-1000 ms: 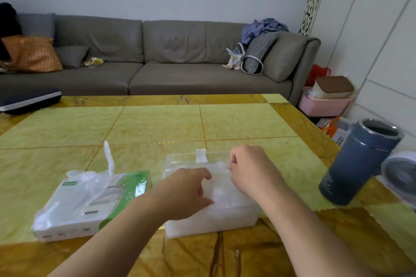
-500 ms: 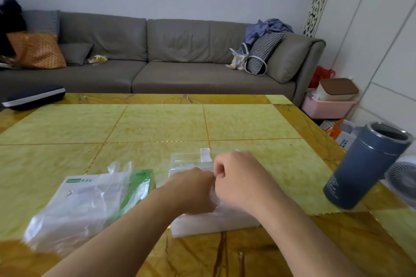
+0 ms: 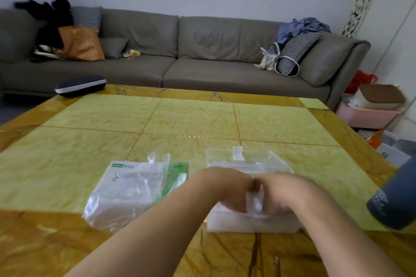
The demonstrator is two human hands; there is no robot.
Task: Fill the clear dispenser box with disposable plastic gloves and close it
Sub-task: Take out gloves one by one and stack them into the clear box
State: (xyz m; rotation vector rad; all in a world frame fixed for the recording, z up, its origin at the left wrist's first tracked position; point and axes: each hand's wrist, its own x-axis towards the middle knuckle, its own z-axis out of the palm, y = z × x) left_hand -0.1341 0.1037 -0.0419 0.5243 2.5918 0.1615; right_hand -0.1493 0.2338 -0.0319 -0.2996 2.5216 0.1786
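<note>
1. Both hands meet over the clear rectangular plastic dispenser box [image 3: 249, 224] at the near right of the yellow tiled table [image 3: 180, 119] — its lid [image 3: 245, 158] stands open at the far side.
2. Judged best: tuck the thin translucent plastic gloves [image 3: 254, 201] down flat and evenly before closing.
3. The left hand [image 3: 227, 186] and right hand [image 3: 283, 193], knuckles touching, pinch a tuft of gloves — fingers curled tight.

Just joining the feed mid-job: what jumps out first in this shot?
Both hands, left hand and right hand, meet knuckle to knuckle over the clear dispenser box at the table's near edge. Left of it lies the glove pack in loose plastic; a dark blue cup stands far right.
</note>
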